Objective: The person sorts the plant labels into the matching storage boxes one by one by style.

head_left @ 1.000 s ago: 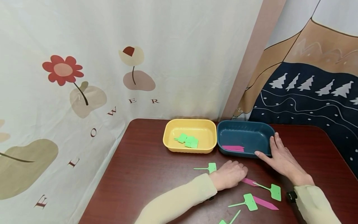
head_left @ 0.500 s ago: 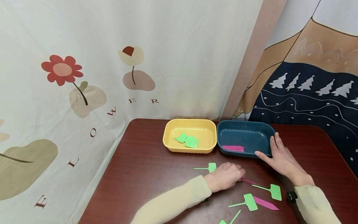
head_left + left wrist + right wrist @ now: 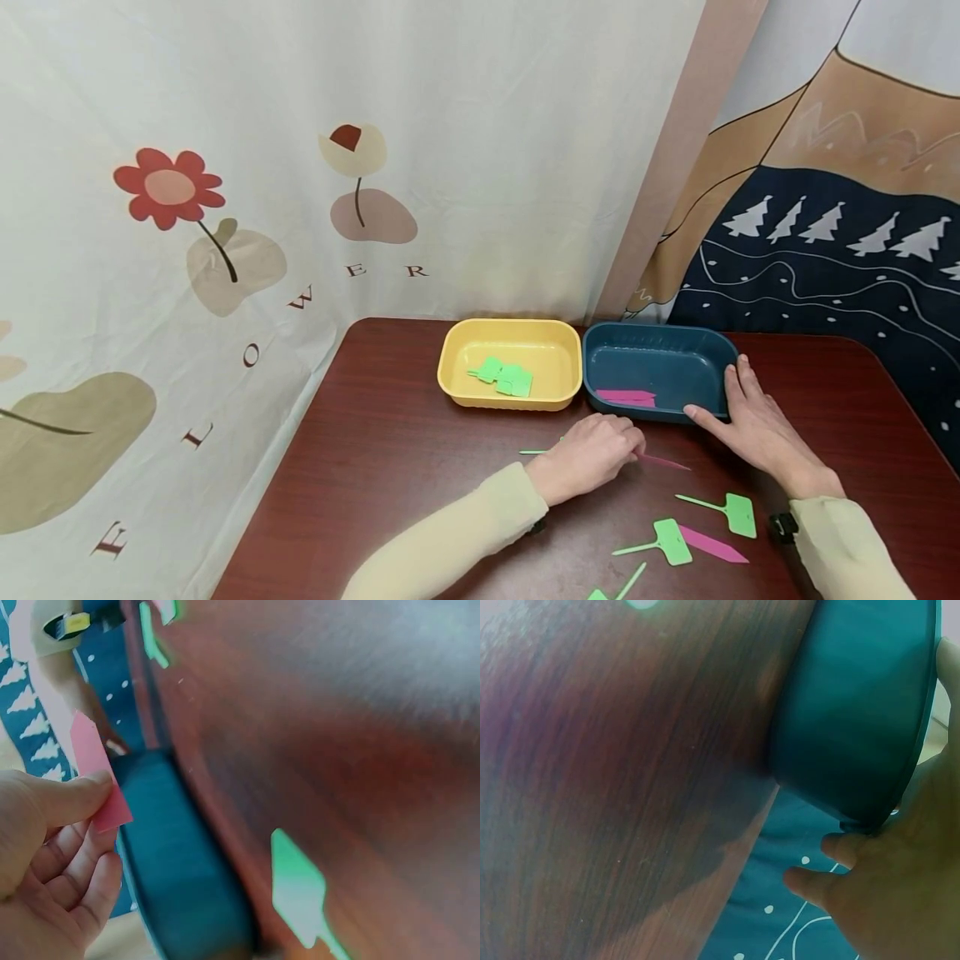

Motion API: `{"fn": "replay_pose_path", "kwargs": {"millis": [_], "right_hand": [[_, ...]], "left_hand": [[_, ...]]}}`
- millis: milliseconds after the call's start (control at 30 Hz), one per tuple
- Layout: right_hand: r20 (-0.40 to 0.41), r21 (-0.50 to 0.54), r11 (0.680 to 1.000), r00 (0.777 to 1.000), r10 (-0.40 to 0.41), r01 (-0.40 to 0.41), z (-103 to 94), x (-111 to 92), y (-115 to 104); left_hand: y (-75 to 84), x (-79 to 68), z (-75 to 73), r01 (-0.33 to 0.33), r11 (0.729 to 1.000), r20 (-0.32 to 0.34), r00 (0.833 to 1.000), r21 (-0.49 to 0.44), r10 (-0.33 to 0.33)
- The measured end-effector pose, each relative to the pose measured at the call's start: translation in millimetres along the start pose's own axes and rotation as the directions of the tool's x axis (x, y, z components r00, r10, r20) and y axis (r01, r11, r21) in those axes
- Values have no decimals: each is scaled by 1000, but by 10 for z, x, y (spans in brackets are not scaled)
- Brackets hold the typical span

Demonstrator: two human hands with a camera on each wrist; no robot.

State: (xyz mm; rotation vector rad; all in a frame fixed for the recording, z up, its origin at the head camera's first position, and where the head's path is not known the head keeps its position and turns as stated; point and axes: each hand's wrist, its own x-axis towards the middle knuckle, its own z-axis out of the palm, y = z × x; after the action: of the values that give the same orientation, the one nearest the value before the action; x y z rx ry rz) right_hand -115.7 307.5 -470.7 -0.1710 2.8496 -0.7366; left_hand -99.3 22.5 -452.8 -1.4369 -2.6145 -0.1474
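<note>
My left hand (image 3: 588, 454) pinches a pink pointed plant label (image 3: 91, 754) between thumb and fingers, above the table in front of the bins. The label's pointed end sticks out to the right in the head view. My right hand (image 3: 768, 437) rests on the right end of the dark blue plastic bin (image 3: 663, 365), its fingers along the side and its thumb at the front rim. Several pink labels (image 3: 626, 397) lie inside this bin. Partly hidden behind my left hand is a green T-shaped plant label (image 3: 298, 889).
A yellow bin (image 3: 452, 367) with several green labels (image 3: 513, 380) stands left of the blue one. On the table at front right lie a green label (image 3: 740, 515), another green label (image 3: 672, 542) touching a pink label (image 3: 712, 545), and a green label (image 3: 630, 581) cut by the frame's edge.
My left hand has picked up the pink label from the table and moved it slightly left and towards the bins. The right hand has stayed at the blue bin.
</note>
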Motion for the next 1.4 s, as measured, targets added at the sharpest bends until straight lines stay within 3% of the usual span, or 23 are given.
{"fn": "replay_pose_path", "kwargs": {"millis": [167, 633, 833, 967, 1400], "right_hand": [[0, 6, 1000, 1000, 2, -2, 6, 2, 2], [-5, 0, 1000, 1000, -4, 4, -3, -7, 3], [5, 10, 1000, 1000, 0, 0, -7, -8, 5], [8, 13, 1000, 1000, 0, 0, -5, -6, -2], [-2, 10, 1000, 1000, -2, 2, -7, -3, -1]], "left_hand": [[-71, 6, -74, 17, 1000, -75, 997, 22, -15], [-253, 134, -239, 104, 994, -187, 978, 25, -98], [-339, 224, -268, 190, 981, -198, 961, -34, -193], [-391, 285, -272, 219, 975, -214, 951, -36, -222], [-455, 483, -123, 276, 961, -134, 953, 7, -272]]}}
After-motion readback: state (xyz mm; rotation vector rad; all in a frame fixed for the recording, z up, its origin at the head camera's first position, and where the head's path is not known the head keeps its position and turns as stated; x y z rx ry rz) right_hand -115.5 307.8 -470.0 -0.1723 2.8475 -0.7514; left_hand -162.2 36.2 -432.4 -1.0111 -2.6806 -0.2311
